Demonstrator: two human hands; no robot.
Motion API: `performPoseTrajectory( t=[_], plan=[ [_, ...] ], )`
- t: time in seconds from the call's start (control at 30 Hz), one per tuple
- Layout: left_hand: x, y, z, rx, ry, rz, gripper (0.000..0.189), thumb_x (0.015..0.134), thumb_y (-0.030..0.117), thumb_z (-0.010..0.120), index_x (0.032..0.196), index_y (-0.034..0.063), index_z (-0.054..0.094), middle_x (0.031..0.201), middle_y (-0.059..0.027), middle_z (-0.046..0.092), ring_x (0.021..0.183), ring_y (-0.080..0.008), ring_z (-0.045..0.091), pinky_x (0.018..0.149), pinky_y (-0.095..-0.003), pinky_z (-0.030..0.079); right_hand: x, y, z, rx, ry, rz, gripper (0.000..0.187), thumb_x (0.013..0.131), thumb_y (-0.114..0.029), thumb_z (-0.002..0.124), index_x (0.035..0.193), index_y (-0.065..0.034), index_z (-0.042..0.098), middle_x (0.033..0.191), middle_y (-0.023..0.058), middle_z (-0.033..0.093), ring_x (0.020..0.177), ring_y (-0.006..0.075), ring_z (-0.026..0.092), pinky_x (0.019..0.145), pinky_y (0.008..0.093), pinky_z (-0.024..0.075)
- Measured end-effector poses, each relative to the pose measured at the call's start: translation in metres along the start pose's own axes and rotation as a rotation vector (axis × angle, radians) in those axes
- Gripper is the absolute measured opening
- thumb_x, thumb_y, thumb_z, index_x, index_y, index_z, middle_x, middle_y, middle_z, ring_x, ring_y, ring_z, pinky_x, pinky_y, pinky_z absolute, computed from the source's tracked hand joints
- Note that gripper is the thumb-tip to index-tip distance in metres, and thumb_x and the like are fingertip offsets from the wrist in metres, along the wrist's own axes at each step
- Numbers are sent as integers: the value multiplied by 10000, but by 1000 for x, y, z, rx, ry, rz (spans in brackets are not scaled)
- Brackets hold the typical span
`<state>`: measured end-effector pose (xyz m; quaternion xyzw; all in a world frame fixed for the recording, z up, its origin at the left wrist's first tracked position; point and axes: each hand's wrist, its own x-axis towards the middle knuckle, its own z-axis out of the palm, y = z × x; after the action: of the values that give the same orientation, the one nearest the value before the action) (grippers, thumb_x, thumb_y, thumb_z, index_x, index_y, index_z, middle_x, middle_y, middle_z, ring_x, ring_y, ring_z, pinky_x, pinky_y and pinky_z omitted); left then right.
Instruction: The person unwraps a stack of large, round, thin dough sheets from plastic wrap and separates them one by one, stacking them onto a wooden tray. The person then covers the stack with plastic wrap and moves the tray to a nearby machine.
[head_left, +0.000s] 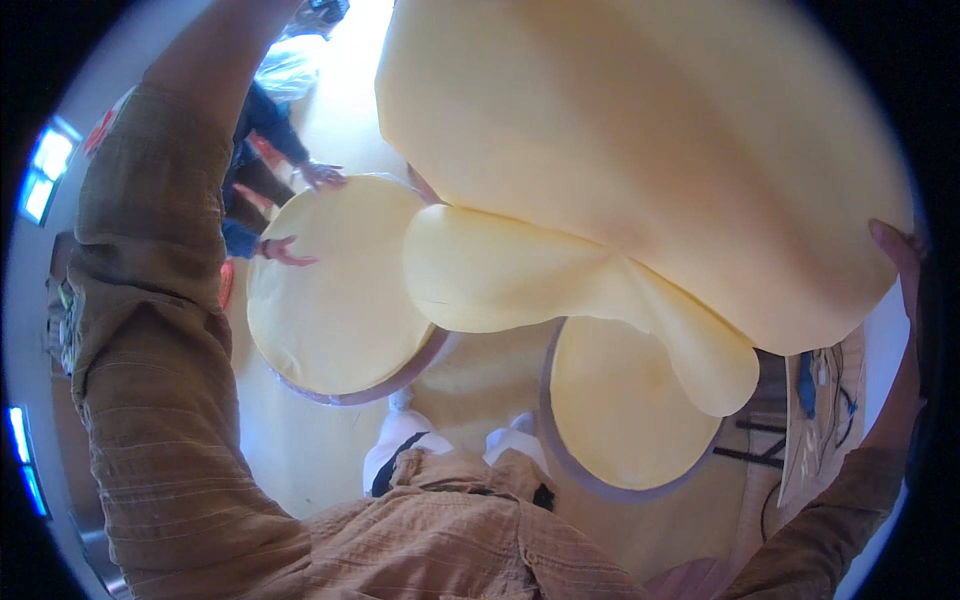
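Observation:
A large, pale yellow flexible sheet (637, 135) spreads across the upper right, held up close to the camera. At its right edge, my right hand (896, 244) grips it, the thumb lying on the near face. My left arm reaches up past the top of the picture, so the left hand is out of view. Along the lower side the sheet curls into loose folds (517, 270). These folds overlap, in the view, a round drum-shaped piece (345, 292) on the left and a second round piece (630, 412) nearer me. Both have pale yellow tops and greyish sides.
A co-worker's hands (289, 251) are over the left round piece, one at its rim. Clear plastic wrapping (289, 67) lies behind that person. At right stands a board or tabletop (810, 427) with cords and a blue item, beside dark legs (757, 442). My feet are on the tan floor (480, 375).

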<state>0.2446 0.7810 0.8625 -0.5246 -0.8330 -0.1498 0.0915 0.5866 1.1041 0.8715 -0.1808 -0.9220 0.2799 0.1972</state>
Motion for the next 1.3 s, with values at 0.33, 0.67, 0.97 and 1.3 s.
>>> performPoseTrajectory(
  t=[0.33, 0.67, 0.97, 1.3],
  plan=[
    [-104, -130, -104, 103, 52, -214, 375, 663, 298, 755, 801, -46, 700, 671, -144, 665, 586, -200, 616, 565, -308, 487, 97, -131, 115, -19, -176, -190, 244, 879, -173, 593, 1078, -37, 632, 964, 31, 663, 862, 84, 618, 785, 240, 473],
    [-163, -265, -142, 257, 60, -280, 372, 629, 305, 751, 784, -29, 699, 720, -167, 679, 650, -230, 646, 623, -336, 492, 175, -209, 226, 102, -341, -285, 232, 861, -174, 616, 1038, -28, 654, 904, 24, 684, 783, 70, 633, 708, 216, 484],
    [-242, -332, -134, 309, 88, -454, 318, 662, 290, 749, 791, 3, 703, 686, -143, 668, 597, -206, 610, 596, -338, 485, 198, -259, 320, 189, -425, -342, 249, 883, -185, 616, 1038, 9, 640, 872, 42, 677, 752, 82, 632, 668, 219, 491],
    [-315, -279, -167, 148, 114, -745, 118, 756, 142, 704, 802, 33, 708, 612, -56, 641, 518, -120, 578, 482, -216, 478, 141, -288, 330, 60, -191, -412, 242, 880, -170, 632, 1032, 17, 654, 910, 59, 676, 796, 103, 616, 719, 245, 480]
  ],
)
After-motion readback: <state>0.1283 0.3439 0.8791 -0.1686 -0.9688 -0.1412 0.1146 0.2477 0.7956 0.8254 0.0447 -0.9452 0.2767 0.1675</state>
